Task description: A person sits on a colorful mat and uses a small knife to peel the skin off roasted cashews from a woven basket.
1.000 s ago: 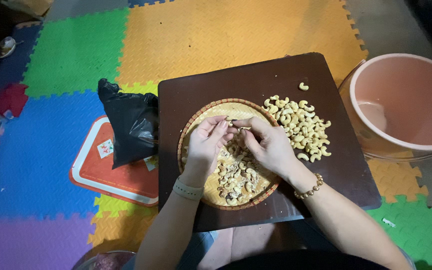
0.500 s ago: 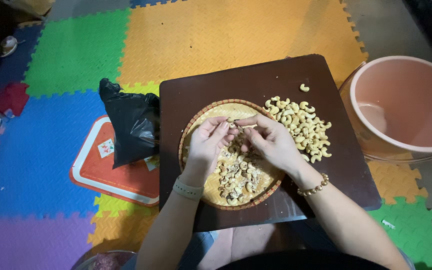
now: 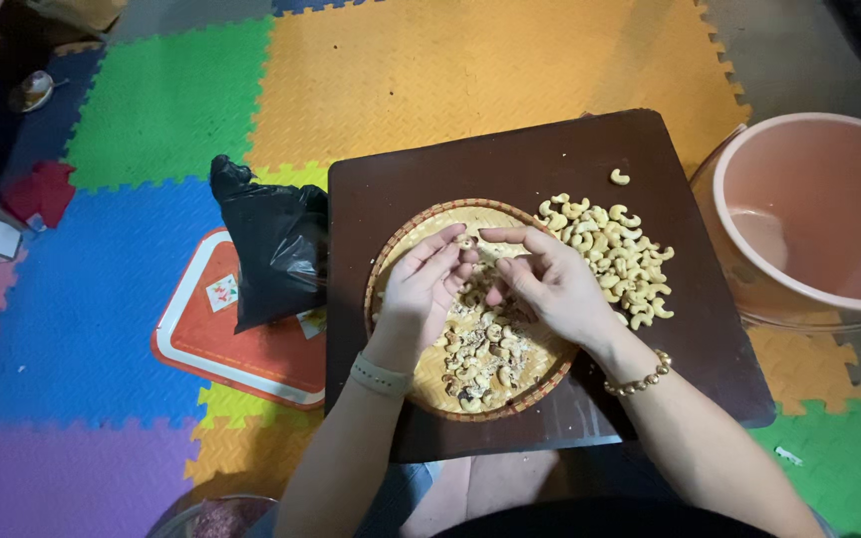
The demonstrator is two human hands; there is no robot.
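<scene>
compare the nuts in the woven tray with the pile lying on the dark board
The nuts in the woven tray look mottled, brown bits mixed in; the pile on the dark board is clean and pale. The tray nuts lie under both hands; the pile sits right of the right hand, untouched. Both look like curved cashews.

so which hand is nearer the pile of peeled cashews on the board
Right. The right hand sits beside the cashew pile, nearly touching its left edge; the left hand is farther off, over the woven tray.

Basket [image 3: 421, 227] on table [image 3: 470, 159]; nut pile [image 3: 615, 257] right; bucket [image 3: 819, 289] beyond.
</scene>
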